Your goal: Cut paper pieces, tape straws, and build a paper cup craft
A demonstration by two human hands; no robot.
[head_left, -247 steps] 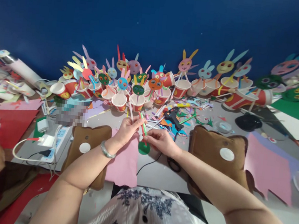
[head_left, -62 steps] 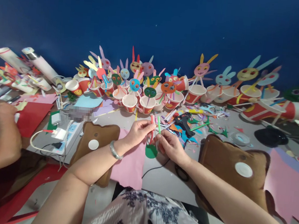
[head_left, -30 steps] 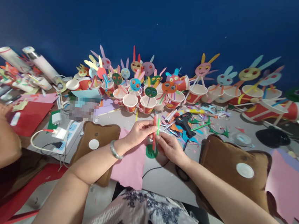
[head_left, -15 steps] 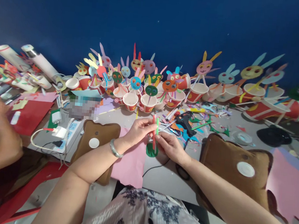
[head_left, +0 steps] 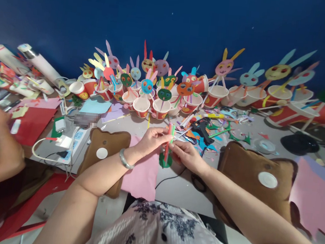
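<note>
In front of my body a red straw (head_left: 168, 147) and a light green straw (head_left: 173, 132) stand upright side by side. My left hand (head_left: 156, 140) pinches the straws near the top between thumb and fingers. Slightly lower on the other side, my right hand (head_left: 188, 155) pinches them with closed fingertips. Directly below the straws shows a dark green round paper piece (head_left: 165, 160); whether it is joined to them I cannot tell. A pink paper sheet (head_left: 143, 172) lies on the table beneath my left wrist.
Behind my hands stand several red-and-white paper cups (head_left: 141, 106) with paper rabbit heads. A black glue gun (head_left: 203, 128) lies among paper scraps. Brown cushions (head_left: 240, 175) flank me. At left are a power strip (head_left: 75, 144) and a co-worker's arm (head_left: 1, 148).
My hands stay on the straws, which have turned slightly. The view has shifted a little. The co-worker's hand at left has moved towards the edge.
</note>
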